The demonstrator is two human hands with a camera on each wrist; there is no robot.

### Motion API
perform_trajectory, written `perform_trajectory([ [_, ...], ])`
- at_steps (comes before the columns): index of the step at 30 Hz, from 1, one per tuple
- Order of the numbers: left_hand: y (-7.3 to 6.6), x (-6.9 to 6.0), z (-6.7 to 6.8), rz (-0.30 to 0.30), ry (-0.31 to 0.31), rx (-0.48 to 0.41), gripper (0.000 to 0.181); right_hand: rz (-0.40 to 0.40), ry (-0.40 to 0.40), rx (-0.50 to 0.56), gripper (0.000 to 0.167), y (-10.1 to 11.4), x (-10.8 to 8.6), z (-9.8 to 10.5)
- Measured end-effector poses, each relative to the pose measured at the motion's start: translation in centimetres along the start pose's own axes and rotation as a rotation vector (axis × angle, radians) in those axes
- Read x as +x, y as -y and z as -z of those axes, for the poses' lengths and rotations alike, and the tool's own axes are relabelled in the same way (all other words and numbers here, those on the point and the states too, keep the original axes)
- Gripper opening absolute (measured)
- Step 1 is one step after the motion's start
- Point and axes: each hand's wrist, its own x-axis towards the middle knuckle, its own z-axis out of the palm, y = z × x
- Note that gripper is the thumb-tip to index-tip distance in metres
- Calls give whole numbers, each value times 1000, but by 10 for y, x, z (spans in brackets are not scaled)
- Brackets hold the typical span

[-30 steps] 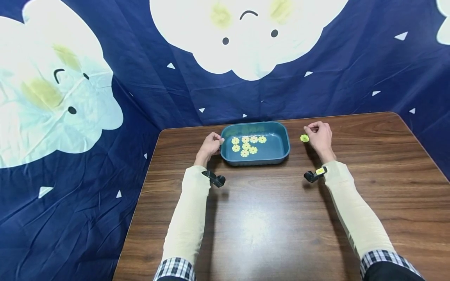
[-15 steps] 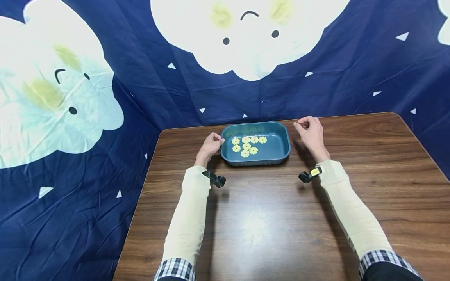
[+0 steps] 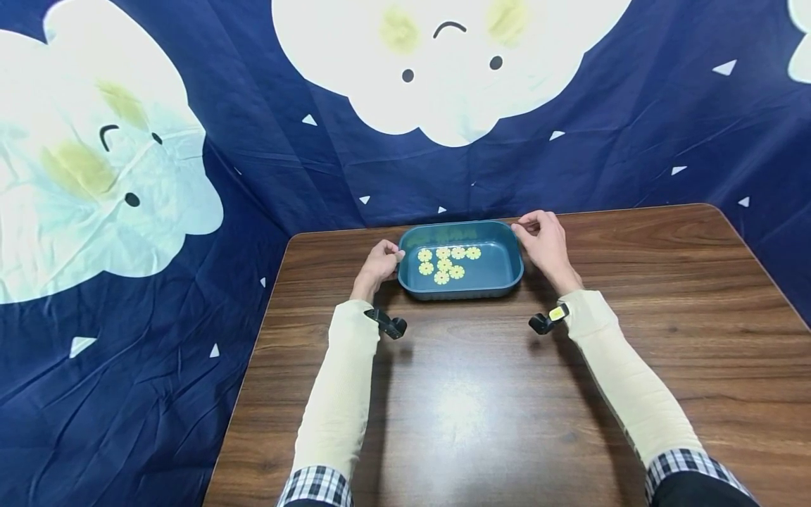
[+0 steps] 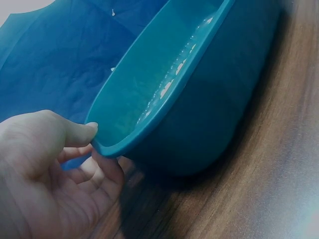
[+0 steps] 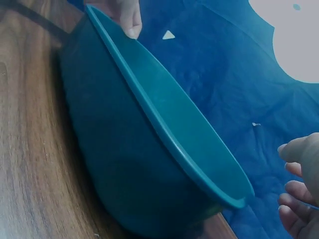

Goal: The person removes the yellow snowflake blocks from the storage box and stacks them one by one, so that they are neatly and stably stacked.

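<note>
A teal rectangular bin (image 3: 459,293) stands near the table's back edge, with several pale yellow flower-shaped pieces (image 3: 444,264) lying flat inside, mostly toward its left. At the bin's left end, my left hand (image 3: 379,262) grips the rim; the left wrist view shows the thumb (image 4: 82,133) over the rim and fingers beneath it. My right hand (image 3: 546,246) is beside the right end, fingers loosely bent. In the right wrist view a gap separates that hand (image 5: 301,181) from the rim (image 5: 174,144), and nothing shows between its fingers.
The brown wooden table (image 3: 469,436) extends toward me and to both sides. Behind its back edge hangs a dark blue cloth (image 3: 253,127) with white clouds and small triangles. Each wrist carries a small black camera (image 3: 391,325).
My right hand has moved left to the bin's right end. The green flower seen at its fingertips one second ago is no longer visible. My left hand and the bin have stayed put.
</note>
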Motion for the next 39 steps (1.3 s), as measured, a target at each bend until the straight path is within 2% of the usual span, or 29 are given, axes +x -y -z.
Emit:
perform_trajectory([
  [14,1,0,0,-1,-5,17,11,48,91,43,26,15,-1,-16],
  [27,2,1,1,-5,-1,17,11,89,216,72,26,24,-9,-38],
  [34,3,0,0,-11,-10,16,11,79,252,58,26,26,-11,-49],
  [39,2,0,1,-7,-1,6,11,19,316,21,30,24,-8,-53],
])
